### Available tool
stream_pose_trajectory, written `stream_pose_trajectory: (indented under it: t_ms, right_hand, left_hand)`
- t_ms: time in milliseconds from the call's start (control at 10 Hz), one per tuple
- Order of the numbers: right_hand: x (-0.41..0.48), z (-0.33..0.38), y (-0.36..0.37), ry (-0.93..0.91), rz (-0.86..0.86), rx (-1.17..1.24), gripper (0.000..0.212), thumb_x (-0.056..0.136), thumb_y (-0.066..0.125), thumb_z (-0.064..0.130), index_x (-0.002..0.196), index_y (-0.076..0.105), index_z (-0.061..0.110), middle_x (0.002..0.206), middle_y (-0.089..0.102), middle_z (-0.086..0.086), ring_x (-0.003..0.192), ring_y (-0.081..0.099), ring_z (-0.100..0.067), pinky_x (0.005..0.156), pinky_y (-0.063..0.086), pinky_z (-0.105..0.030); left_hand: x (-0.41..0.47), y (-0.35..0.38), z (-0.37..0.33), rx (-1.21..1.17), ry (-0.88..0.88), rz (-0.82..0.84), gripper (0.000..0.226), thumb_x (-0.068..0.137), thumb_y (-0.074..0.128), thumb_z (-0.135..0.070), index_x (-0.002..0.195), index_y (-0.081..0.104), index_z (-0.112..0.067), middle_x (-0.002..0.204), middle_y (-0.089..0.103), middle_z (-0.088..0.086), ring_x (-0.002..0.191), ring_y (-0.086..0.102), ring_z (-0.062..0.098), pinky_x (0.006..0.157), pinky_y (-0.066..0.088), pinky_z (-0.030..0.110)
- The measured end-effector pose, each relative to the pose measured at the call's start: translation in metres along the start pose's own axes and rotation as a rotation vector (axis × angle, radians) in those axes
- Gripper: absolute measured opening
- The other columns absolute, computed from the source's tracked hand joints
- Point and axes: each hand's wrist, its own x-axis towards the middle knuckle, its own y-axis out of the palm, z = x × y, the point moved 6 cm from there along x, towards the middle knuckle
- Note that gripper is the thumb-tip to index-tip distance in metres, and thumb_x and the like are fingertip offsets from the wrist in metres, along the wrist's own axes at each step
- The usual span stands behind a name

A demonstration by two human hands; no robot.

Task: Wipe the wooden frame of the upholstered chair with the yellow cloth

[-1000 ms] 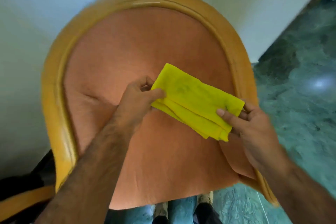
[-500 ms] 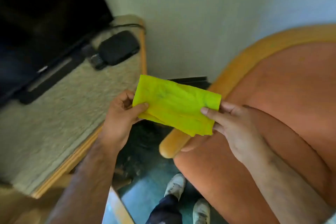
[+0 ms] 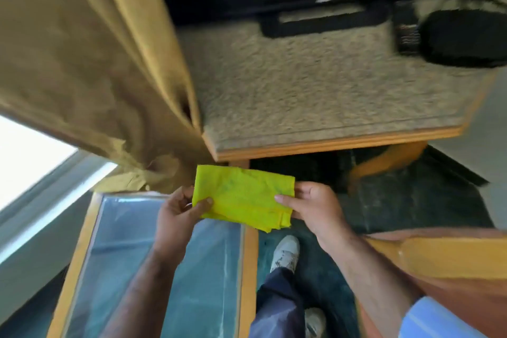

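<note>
The folded yellow cloth (image 3: 244, 196) is held in the air in front of me, pinched at both ends. My left hand (image 3: 177, 212) grips its left edge and my right hand (image 3: 315, 207) grips its right edge. The upholstered chair shows only at the lower right: a piece of its orange wooden frame (image 3: 450, 256) and some salmon fabric (image 3: 466, 302) below it. The cloth is well to the left of the chair and touches none of it.
A wood-edged table with a beige mat (image 3: 315, 85) carries black devices (image 3: 463, 35) ahead. A tan curtain (image 3: 82, 63) hangs at the left. A glass-topped, wood-framed table (image 3: 153, 263) sits low at the left. My shoes (image 3: 285, 252) stand on dark green floor.
The view has swung left, away from the chair, which slid to the lower right corner. Both hands kept hold of the cloth; the curtain and glass table have come into view.
</note>
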Motion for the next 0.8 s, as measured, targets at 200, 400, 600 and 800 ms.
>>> stream_pose_trajectory:
  t_ms: [200, 400, 600, 800]
  right_hand:
    - [0.063, -0.089, 0.074, 0.099, 0.08, -0.294, 0.016, 0.077, 0.086, -0.003, 0.09, 0.076, -0.002, 0.099, 0.08, -0.027, 0.098, 0.077, -0.044, 0.093, 0.058, -0.066]
    - [0.105, -0.152, 0.102, 0.112, 0.064, -0.561, 0.019, 0.08, 0.089, 0.015, 0.078, 0.077, 0.0, 0.082, 0.08, -0.023, 0.08, 0.079, -0.042, 0.079, 0.063, -0.062]
    - [0.118, -0.147, 0.113, -0.089, -0.041, -1.021, 0.043, 0.079, 0.088, 0.038, 0.062, 0.064, 0.006, 0.068, 0.075, -0.016, 0.068, 0.071, -0.035, 0.058, 0.057, -0.039]
    - [0.107, -0.133, 0.118, -0.292, -0.133, -1.431, 0.085, 0.073, 0.084, 0.061, 0.129, 0.055, 0.003, 0.135, 0.064, -0.023, 0.129, 0.06, -0.038, 0.098, 0.052, -0.044]
  left_hand:
    - [0.016, -0.072, 0.108, 0.065, -0.198, -0.214, 0.015, 0.08, 0.08, 0.003, 0.075, 0.067, -0.004, 0.071, 0.058, 0.013, 0.073, 0.05, 0.022, 0.066, 0.046, 0.032]
    - [0.049, -0.096, 0.176, 0.44, -0.258, -0.375, 0.016, 0.074, 0.086, -0.018, 0.07, 0.072, -0.011, 0.061, 0.069, 0.003, 0.061, 0.061, 0.021, 0.068, 0.054, 0.033]
    - [0.077, -0.082, 0.183, 0.763, -0.126, -0.346, 0.021, 0.078, 0.081, -0.028, 0.076, 0.071, -0.01, 0.07, 0.073, 0.009, 0.074, 0.069, 0.032, 0.063, 0.047, 0.032]
    - [0.081, -0.068, 0.186, 1.174, -0.145, -0.316, 0.038, 0.096, 0.062, -0.03, 0.128, 0.057, -0.011, 0.138, 0.06, 0.015, 0.129, 0.055, 0.034, 0.096, 0.05, 0.045]
